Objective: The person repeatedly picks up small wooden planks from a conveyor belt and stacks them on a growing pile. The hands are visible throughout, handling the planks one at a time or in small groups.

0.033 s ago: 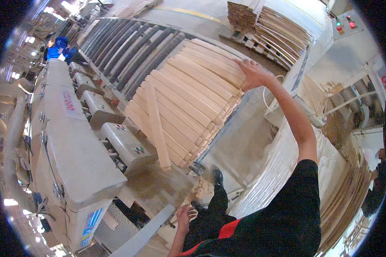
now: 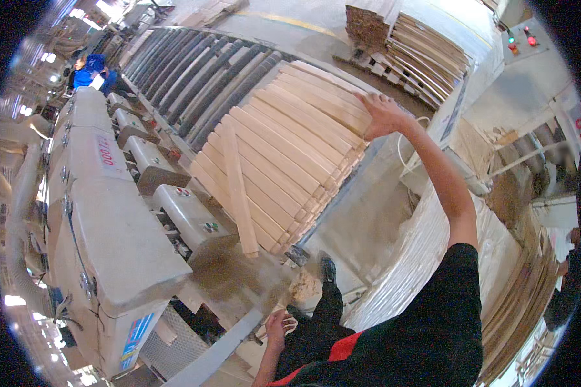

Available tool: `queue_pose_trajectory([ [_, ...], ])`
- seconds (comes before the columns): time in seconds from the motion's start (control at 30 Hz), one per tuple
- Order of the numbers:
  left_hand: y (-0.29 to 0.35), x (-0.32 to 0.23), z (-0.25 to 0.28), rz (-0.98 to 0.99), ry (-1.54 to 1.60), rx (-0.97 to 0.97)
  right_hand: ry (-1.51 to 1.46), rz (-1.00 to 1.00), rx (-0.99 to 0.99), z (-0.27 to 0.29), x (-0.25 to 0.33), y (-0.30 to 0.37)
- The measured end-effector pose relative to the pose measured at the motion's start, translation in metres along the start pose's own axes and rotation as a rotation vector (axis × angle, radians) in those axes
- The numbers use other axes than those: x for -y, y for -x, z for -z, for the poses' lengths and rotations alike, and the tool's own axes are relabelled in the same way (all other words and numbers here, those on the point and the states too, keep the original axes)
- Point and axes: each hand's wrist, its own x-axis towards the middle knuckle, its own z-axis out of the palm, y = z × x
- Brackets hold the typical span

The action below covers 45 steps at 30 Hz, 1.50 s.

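Observation:
A layered stack of pale wooden slats (image 2: 290, 148) lies side by side in front of me. One loose slat (image 2: 239, 193) rests slantwise across the top at the left. At the right end of the stack, my right hand (image 2: 386, 116) reaches out with its fingers spread and touches the outermost slats, the thumb down by their ends. My left hand (image 2: 278, 327) hangs low near my legs, beside a grey metal bar (image 2: 223, 348). Its fingers are loosely bent and apart, and nothing shows in them.
Dark conveyor rollers (image 2: 206, 74) run away behind the stack. A long beige machine (image 2: 113, 219) with button boxes stands along the left. Farther off, a person in blue (image 2: 93, 74) is beside it. More stacked boards (image 2: 426, 55) lie at the back right, near a control panel (image 2: 523, 42).

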Motion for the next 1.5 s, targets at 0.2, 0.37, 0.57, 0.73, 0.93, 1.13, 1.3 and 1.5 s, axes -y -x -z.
queue_pose_trajectory([
  [0.2,-0.011,0.003,-0.001,-0.02,-0.004,-0.015,0.061,-0.127,-0.127,0.003,0.015,-0.024],
  [0.37,-0.005,-0.003,-0.005,-0.064,-0.005,-0.015,-0.033,-0.154,-0.182,-0.007,0.02,-0.038],
  [0.57,-0.001,-0.004,-0.004,-0.065,0.024,0.018,-0.099,-0.151,-0.282,-0.016,0.021,-0.046],
  [0.73,-0.021,0.005,0.003,-0.181,-0.03,0.137,-0.504,-0.166,-0.424,-0.013,-0.005,-0.022],
  [0.93,-0.006,-0.008,-0.006,-0.199,-0.066,0.3,-1.234,0.103,-0.417,0.005,0.034,0.091],
  [1.13,0.043,-0.077,-0.06,-0.672,-0.111,0.59,-1.378,0.343,-0.536,-0.014,0.15,0.265],
  [1.3,0.172,-0.124,-0.079,-1.257,0.104,0.956,-1.507,0.215,-0.44,-0.051,0.287,0.378],
  [1.5,0.24,-0.029,0.025,-1.281,0.205,0.962,-0.958,0.528,-0.54,-0.087,0.416,0.477],
])
